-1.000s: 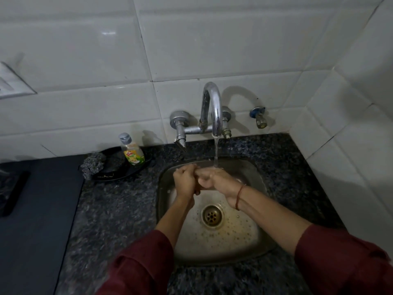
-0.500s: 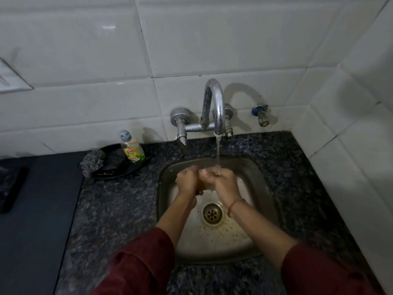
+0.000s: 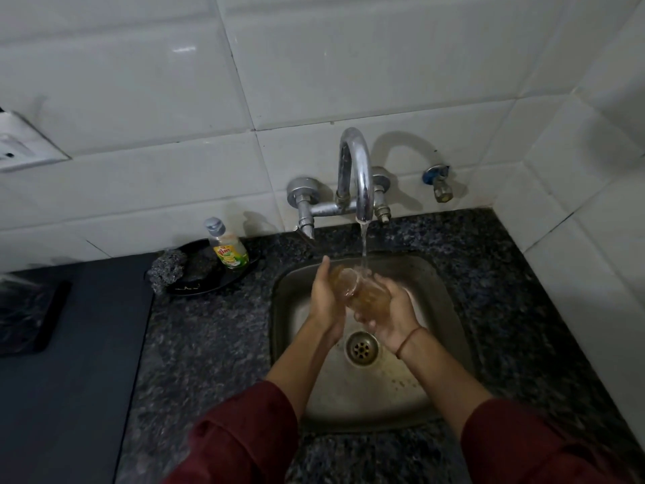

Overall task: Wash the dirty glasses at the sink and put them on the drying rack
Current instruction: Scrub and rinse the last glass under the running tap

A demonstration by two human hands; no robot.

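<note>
We hold the glass [image 3: 361, 291] tilted over the sink [image 3: 450, 309], under the water [image 3: 364, 246] falling from the tap [image 3: 359, 176]. Our right hand [image 3: 394, 316] cups its body from below, fingers curled round it, while our left hand [image 3: 324, 302] lies flat against its mouth end, fingers straight. A soap bottle [image 3: 228, 248] stands on the counter to the left.

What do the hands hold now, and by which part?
A clear drinking glass: the right hand cups its lower body, the left hand lies flat against its mouth end.
</note>
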